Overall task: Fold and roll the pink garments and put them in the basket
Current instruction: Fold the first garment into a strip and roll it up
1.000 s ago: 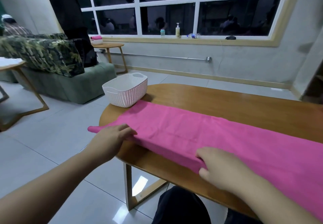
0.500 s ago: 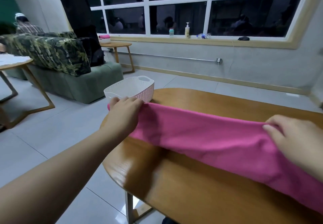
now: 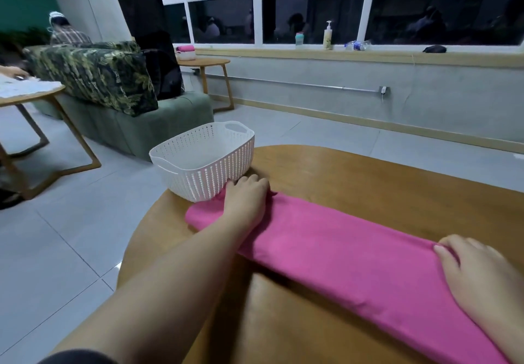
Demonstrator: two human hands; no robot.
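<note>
Two hands on pink garment [image 3: 334, 256]

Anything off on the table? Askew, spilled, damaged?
Nothing stands out. The pink garment lies folded in a long strip on the wooden table; the white perforated plastic basket stands upright at its left end, apparently empty.

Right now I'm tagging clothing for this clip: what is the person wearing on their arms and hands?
Both hands, left hand and right hand, are bare: no gloves, rings or watch visible. The forearms are bare too. A dark sleeve edge shows at the left arm's lower end.
</note>
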